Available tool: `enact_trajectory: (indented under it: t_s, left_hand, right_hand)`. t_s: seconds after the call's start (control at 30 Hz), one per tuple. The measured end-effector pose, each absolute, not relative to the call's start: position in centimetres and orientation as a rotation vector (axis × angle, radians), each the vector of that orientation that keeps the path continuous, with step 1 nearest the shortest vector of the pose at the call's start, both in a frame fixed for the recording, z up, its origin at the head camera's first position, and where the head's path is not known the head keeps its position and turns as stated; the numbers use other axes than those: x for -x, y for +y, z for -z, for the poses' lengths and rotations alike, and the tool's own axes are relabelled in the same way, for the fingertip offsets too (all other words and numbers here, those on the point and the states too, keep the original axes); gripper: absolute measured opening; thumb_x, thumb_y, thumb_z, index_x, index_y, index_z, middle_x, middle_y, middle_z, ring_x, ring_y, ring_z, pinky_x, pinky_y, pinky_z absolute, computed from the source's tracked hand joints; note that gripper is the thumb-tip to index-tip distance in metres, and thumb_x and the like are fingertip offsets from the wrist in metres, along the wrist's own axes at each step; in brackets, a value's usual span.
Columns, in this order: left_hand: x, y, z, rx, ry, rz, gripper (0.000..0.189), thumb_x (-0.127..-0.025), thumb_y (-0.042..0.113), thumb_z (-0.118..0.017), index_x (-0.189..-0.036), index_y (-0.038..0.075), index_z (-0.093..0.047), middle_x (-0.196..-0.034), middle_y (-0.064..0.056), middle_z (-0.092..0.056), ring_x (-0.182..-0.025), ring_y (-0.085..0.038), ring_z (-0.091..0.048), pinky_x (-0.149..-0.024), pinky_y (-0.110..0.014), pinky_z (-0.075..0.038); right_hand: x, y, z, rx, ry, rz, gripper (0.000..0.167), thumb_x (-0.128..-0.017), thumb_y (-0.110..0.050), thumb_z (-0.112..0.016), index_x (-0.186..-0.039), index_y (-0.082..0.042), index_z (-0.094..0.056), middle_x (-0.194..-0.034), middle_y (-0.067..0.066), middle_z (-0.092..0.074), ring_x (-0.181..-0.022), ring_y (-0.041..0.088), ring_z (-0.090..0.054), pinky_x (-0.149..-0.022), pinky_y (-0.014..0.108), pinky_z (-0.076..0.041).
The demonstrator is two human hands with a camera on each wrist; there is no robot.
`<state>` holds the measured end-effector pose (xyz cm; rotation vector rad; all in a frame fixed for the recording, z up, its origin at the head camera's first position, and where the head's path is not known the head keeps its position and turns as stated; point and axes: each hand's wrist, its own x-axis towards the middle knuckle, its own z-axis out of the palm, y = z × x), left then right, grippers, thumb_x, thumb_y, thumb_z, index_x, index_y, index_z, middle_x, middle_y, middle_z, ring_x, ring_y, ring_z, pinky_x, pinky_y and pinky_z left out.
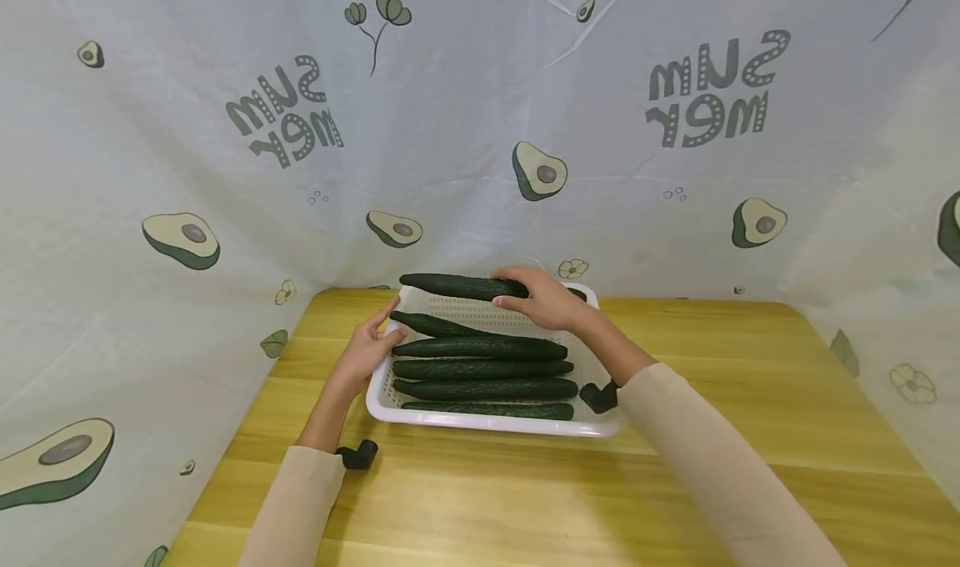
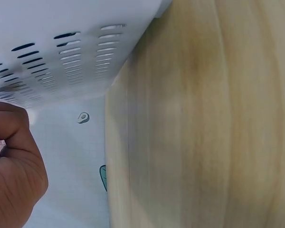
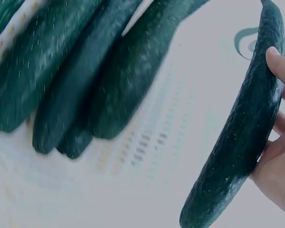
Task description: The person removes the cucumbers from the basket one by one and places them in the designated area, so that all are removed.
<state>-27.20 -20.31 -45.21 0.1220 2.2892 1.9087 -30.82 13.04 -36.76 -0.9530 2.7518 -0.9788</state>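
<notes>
A dark green cucumber (image 1: 450, 285) is gripped by my right hand (image 1: 543, 298) above the back of a white plastic basket (image 1: 480, 423). In the right wrist view, thumb and fingers wrap the held cucumber (image 3: 242, 123) from either side. Several more cucumbers (image 1: 487, 368) lie side by side in the basket, the rearmost slanting over its neighbour. At the left end, my left hand (image 1: 365, 352) holds the basket's rim, its thumb on top and its fingers along the outside. The left wrist view shows the slotted basket wall (image 2: 85, 45) beside that hand (image 2: 14, 175).
The basket stands on a wood-grain table (image 1: 750, 383). A pale cloth printed with avocados (image 1: 450, 117) hangs close behind the basket and along both sides. Small black devices (image 1: 358, 455) are worn at both wrists.
</notes>
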Motion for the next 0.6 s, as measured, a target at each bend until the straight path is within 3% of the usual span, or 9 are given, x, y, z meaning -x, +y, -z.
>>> enact_trajectory:
  t_s: [0.2, 0.6]
  left_hand:
    - [26.6, -21.5, 45.1, -0.081, 2.317, -1.910, 0.069, -0.104, 0.015, -0.058, -0.164, 0.033, -0.029, -0.052, 0.007, -0.054, -0.053, -0.008, -0.062, -0.065, -0.026, -0.059]
    - [27.3, -20.1, 44.9, -0.089, 2.247, -1.941, 0.070, -0.104, 0.013, -0.059, -0.163, 0.034, -0.029, -0.053, 0.003, -0.056, -0.055, -0.012, -0.066, -0.065, -0.030, -0.061]
  right_hand:
    - [30.3, 14.4, 36.2, 0.967, 2.770, 0.964, 0.057, -0.104, -0.032, -0.063, -0.152, -0.006, -0.049, -0.153, 0.017, -0.051, -0.143, 0.038, -0.046, -0.118, 0.057, -0.037]
    - [29.5, 21.4, 36.0, 0.847, 2.868, 0.869, 0.056, -0.105, -0.033, -0.060, -0.154, -0.008, -0.047, -0.160, 0.021, -0.042, -0.149, 0.045, -0.034, -0.118, 0.067, -0.029]
